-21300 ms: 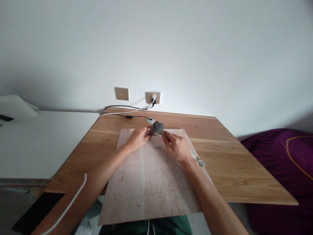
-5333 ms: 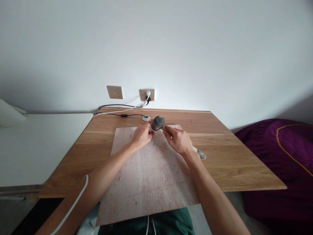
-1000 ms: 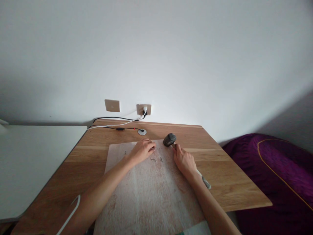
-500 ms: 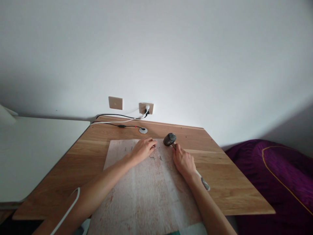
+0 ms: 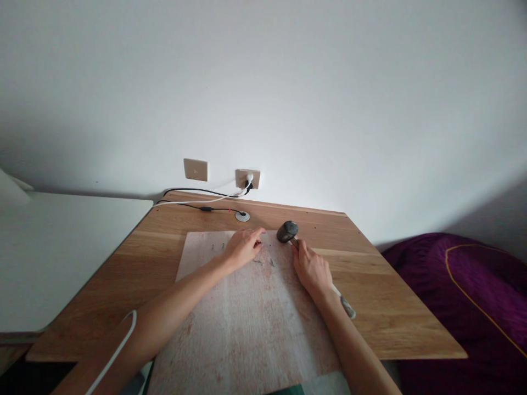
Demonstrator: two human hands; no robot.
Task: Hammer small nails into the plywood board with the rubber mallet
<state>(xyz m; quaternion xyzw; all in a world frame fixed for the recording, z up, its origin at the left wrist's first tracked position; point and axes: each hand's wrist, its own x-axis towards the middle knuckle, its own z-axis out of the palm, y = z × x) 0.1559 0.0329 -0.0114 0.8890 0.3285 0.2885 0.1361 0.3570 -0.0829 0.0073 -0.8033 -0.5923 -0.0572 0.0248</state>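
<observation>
Near the far edge of a pale, worn wooden board (image 5: 247,318), my left hand (image 5: 244,247) rests with the index finger stretched forward. Its thumb and other fingers are drawn together at a small dark thing, too small and hidden to make out. My right hand (image 5: 313,270) is wrapped round the handle of a mallet (image 5: 287,231) with a dark head, lying low over the board's far right corner. Left of my left hand, two small nails (image 5: 213,247) stand upright in the board. Loose nails (image 5: 258,263) lie between my hands.
The wooden table (image 5: 395,312) reaches back to a white wall. Black and white cables (image 5: 193,203) run along its far edge to a wall socket (image 5: 248,179). A white surface (image 5: 74,258) adjoins on the left; purple fabric (image 5: 424,269) bulges at the right.
My left index finger has lifted and straightened away from the thumb. My right hand and the mallet keep their place on the board; the view has shifted slightly.
</observation>
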